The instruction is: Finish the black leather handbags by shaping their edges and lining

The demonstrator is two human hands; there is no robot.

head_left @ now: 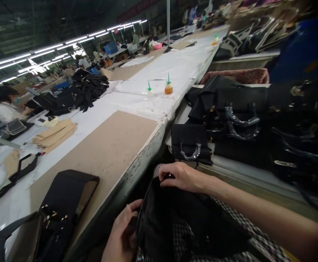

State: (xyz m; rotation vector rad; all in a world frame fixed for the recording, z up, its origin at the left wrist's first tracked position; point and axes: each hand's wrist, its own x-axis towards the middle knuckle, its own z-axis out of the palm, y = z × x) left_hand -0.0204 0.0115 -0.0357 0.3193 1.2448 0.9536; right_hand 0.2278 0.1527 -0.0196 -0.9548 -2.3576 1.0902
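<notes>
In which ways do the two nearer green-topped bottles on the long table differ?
The amber bottle has orange-brown contents, while the pale bottle looks whitish. The amber bottle appears larger in the picture than the pale bottle. The amber bottle also stands closer to the table's right edge than the pale bottle. Both stand upright.

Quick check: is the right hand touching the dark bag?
Touching. The head view shows the right hand with fingers bent onto the upper edge of the dark bag.
</notes>
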